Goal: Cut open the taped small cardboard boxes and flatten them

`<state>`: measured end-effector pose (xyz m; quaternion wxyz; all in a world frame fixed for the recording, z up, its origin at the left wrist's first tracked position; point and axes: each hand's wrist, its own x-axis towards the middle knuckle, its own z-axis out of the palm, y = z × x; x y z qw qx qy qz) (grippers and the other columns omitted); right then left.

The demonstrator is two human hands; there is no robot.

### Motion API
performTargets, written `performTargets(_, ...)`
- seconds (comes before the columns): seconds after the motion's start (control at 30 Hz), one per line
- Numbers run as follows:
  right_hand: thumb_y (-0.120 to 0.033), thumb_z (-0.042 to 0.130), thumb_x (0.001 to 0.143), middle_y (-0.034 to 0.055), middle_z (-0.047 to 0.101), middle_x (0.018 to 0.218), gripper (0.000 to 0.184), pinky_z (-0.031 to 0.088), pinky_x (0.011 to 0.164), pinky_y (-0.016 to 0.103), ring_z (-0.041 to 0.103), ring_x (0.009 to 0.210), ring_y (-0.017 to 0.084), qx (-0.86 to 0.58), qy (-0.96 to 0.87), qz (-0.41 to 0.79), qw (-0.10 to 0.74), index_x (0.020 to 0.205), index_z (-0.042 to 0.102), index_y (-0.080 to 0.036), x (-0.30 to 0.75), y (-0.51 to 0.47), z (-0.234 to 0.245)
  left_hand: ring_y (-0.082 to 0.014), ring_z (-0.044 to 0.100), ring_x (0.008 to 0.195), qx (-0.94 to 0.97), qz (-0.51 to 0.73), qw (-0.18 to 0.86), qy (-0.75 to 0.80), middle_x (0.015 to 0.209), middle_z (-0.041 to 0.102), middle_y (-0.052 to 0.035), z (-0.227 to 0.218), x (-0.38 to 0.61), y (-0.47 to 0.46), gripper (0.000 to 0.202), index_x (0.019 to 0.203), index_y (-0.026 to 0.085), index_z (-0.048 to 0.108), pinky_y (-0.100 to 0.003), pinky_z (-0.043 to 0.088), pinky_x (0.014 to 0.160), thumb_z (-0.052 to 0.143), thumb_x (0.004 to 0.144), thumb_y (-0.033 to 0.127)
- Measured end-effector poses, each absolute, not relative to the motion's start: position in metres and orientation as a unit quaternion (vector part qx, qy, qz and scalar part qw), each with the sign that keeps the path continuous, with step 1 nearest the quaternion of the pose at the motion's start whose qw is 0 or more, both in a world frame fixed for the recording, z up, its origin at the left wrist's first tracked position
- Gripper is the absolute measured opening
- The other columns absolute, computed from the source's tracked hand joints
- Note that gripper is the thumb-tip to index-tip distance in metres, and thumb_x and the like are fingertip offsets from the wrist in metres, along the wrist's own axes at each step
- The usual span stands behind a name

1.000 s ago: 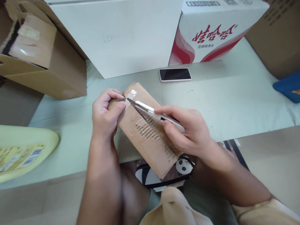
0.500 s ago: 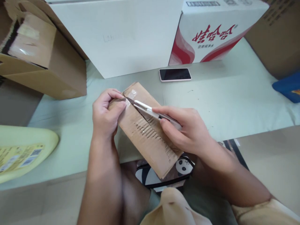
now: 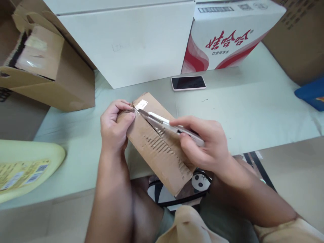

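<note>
A small brown cardboard box [image 3: 154, 158] is held tilted over the near edge of the table, with shiny tape along its seam and rough torn marks on its face. My left hand [image 3: 116, 123] is closed on the box's far left corner, thumb on top. In my right hand [image 3: 202, 141] is a white utility knife [image 3: 162, 120], gripped along its handle. Its blade points left, and the tip is at the taped seam by my left thumb. A dark slit runs down the seam below the blade.
A phone [image 3: 188, 83] lies beyond the box, before a large white carton [image 3: 121, 47] and a red-and-white carton [image 3: 225, 44]. Left are an open cardboard box [image 3: 73, 77] and a yellow-green bottle [image 3: 30, 152]. A blue object [image 3: 311, 94] sits at right. A panda-print item [image 3: 199, 182] is below.
My right hand and the knife have shifted slightly right and toward me, with the blade tip drawn back a little along the seam. My left hand keeps its hold on the box.
</note>
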<state>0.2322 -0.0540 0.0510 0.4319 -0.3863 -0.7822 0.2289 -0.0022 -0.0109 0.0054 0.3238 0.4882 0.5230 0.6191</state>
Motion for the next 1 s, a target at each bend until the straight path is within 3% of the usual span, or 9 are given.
performTargets(0.13, -0.011, 0.053, 0.088, 0.0014, 0.077, 0.083, 0.030, 0.057, 0.064, 0.025, 0.070, 0.067, 0.014, -0.401, -0.764, 0.196, 0.467, 0.107, 0.074, -0.021, 0.2341, -0.0584, 0.0521, -0.0239, 0.061, 0.093, 0.459, 0.645, 0.335, 0.512, 0.092, 0.063, -0.0044, 0.0062, 0.0011, -0.0103, 0.020, 0.066, 0.025, 0.063, -0.041, 0.053, 0.092, 0.078, 0.055, 0.033)
performTargets(0.53, -0.014, 0.058, 0.096, -0.0003, 0.069, 0.073, 0.024, 0.051, 0.058, 0.022, 0.058, 0.058, 0.010, -0.304, -0.806, 0.195, 0.469, 0.112, 0.075, -0.017, 0.2357, -0.0511, 0.0491, -0.0228, 0.065, 0.097, 0.454, 0.663, 0.346, 0.484, 0.094, 0.065, -0.0044, 0.0000, -0.0028, -0.0090, 0.022, 0.068, 0.022, 0.067, -0.037, 0.053, 0.094, 0.084, 0.057, 0.031)
performTargets(0.77, -0.015, 0.057, 0.098, 0.0020, 0.078, 0.086, 0.025, 0.055, 0.067, 0.022, 0.067, 0.067, 0.011, -0.311, -0.813, 0.200, 0.449, 0.115, 0.074, -0.018, 0.2349, -0.0516, 0.0476, -0.0239, 0.065, 0.098, 0.466, 0.651, 0.347, 0.490, 0.096, 0.066, -0.0036, -0.0022, -0.0055, -0.0092, 0.026, 0.069, 0.025, 0.068, -0.037, 0.054, 0.094, 0.088, 0.060, 0.039)
performTargets(0.9, -0.019, 0.054, 0.101, 0.0047, 0.083, 0.104, 0.028, 0.058, 0.073, 0.024, 0.075, 0.081, 0.013, -0.329, -0.821, 0.207, 0.418, 0.122, 0.073, -0.019, 0.2336, -0.0508, 0.0457, -0.0231, 0.065, 0.098, 0.454, 0.658, 0.351, 0.488, 0.095, 0.067, -0.0035, -0.0004, -0.0042, -0.0092, 0.023, 0.069, 0.024, 0.069, -0.037, 0.052, 0.095, 0.087, 0.057, 0.033)
performTargets(1.0, -0.014, 0.054, 0.097, 0.0038, 0.084, 0.099, 0.026, 0.059, 0.073, 0.023, 0.076, 0.077, 0.013, -0.328, -0.815, 0.214, 0.427, 0.112, 0.075, -0.018, 0.2335, -0.0522, 0.0469, -0.0226, 0.064, 0.096, 0.438, 0.673, 0.361, 0.474, 0.092, 0.066, -0.0050, 0.0011, -0.0009, -0.0085, 0.021, 0.068, 0.021, 0.070, -0.037, 0.050, 0.093, 0.085, 0.054, 0.028)
